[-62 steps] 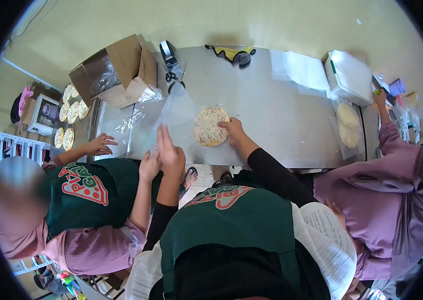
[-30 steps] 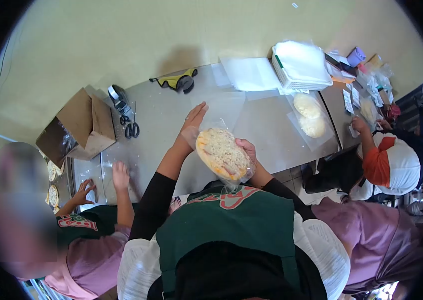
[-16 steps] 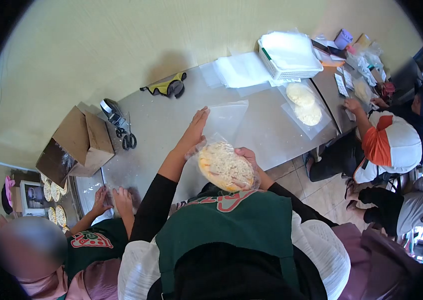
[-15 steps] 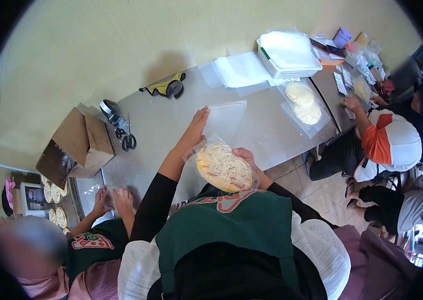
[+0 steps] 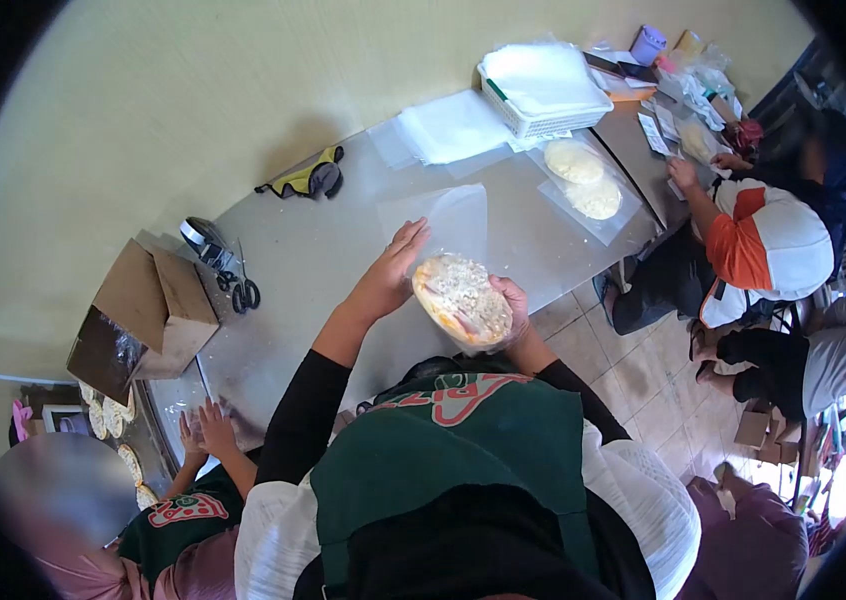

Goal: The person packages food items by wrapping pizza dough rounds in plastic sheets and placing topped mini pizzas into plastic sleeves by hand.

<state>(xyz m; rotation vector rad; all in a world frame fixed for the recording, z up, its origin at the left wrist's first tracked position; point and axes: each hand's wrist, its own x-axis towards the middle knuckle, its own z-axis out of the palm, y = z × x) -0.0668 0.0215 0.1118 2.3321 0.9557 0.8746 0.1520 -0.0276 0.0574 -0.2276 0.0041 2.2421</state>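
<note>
The pizza point(image 5: 463, 298) is rough and crumbly on top; the worktable point(image 5: 308, 265) smooth, softly shining metal; the carton point(image 5: 183, 312) matt cardboard; the basket point(image 5: 549, 124) plastic; the apron point(image 5: 443, 455) matt cloth.

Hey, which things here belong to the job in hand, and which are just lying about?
Likely part of the job:
pizza, held in the right hand
clear plastic, by the open left hand
white sheets, perhaps supplies

Seemingly just lying about:
scissors
tape dispenser
yellow-and-black item
purple cup
</note>
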